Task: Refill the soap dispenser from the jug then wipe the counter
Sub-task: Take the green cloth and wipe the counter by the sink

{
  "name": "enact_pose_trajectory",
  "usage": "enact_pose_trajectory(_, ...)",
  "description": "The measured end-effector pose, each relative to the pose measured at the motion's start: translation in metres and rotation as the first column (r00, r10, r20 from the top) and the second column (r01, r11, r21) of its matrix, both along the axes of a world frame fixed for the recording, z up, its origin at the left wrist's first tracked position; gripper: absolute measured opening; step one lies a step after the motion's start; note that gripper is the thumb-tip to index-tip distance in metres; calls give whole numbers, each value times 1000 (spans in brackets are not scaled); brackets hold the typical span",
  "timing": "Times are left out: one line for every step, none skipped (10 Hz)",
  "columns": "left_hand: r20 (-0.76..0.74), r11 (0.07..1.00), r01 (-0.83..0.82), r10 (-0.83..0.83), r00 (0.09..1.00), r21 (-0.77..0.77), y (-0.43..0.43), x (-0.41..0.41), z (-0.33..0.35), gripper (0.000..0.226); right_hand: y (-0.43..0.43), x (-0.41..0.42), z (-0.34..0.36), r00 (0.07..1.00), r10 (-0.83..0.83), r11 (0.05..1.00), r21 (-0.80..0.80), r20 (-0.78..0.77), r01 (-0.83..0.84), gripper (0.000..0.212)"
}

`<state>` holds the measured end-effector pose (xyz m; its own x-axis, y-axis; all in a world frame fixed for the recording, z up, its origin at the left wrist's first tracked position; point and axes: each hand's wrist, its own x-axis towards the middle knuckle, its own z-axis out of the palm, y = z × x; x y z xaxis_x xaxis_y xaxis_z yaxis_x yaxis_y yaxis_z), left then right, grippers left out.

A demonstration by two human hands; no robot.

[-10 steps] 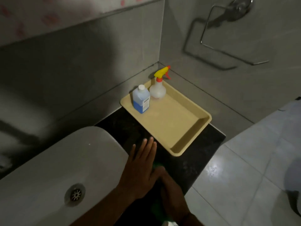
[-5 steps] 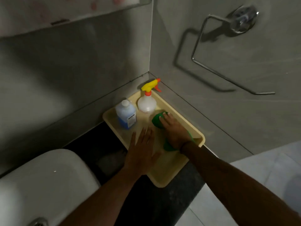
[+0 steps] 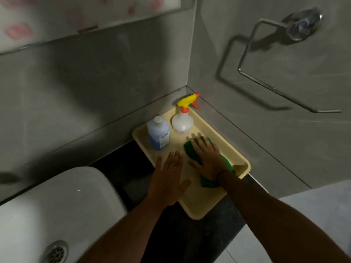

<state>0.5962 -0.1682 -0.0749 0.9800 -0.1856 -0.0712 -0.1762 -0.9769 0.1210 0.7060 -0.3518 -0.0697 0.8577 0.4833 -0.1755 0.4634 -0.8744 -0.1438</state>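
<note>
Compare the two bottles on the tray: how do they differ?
The blue bottle is squarish, holds blue liquid, has a plain white cap and a label. The spray bottle is round, translucent white, topped by a yellow trigger head with orange parts. Both stand upright, side by side, at the far end of the tray.
</note>
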Motion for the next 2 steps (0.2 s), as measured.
enact_pose_trajectory(71, 996, -82, 84, 994, -35, 14, -18, 28, 81, 18, -33, 55, 984, -88, 871, 492, 155, 0, 60)
enact_pose_trajectory(177, 983, -161, 174, 969, -88, 51, -47, 84, 82, 22, -54, 149, 939, -108, 408, 876, 326, -257, 44)
